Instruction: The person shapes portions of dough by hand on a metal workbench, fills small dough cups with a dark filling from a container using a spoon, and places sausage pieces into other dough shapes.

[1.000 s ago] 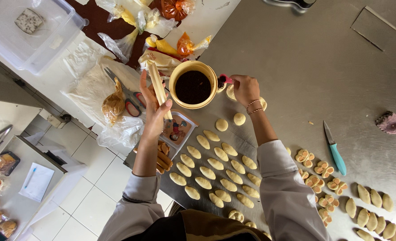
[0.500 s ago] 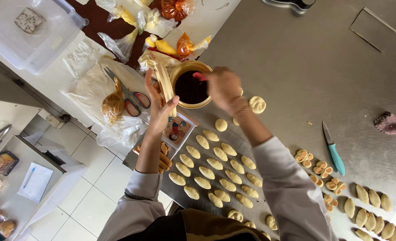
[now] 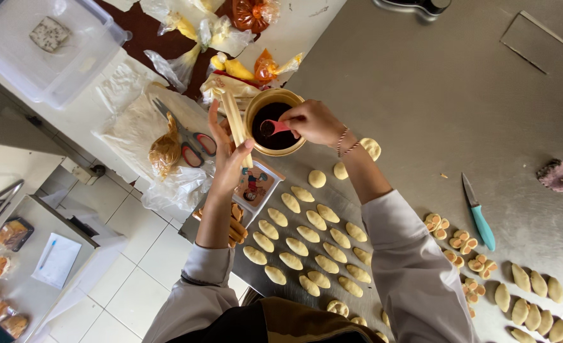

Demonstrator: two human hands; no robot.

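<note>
Over steel table point(image 3: 421, 95): right hand point(image 3: 313, 122) pinches pink spoon point(image 3: 274, 127) inside bowl point(image 3: 275, 121), scooping dark filling; left hand point(image 3: 231, 152) holds flattened dough strip point(image 3: 235, 121) upright, ready for filling.

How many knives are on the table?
1. A knife with a turquoise handle lies on the steel table, right of the person's right hand, beside the shaped dough pieces. Scissors lie to the left; others may be hidden.
</note>
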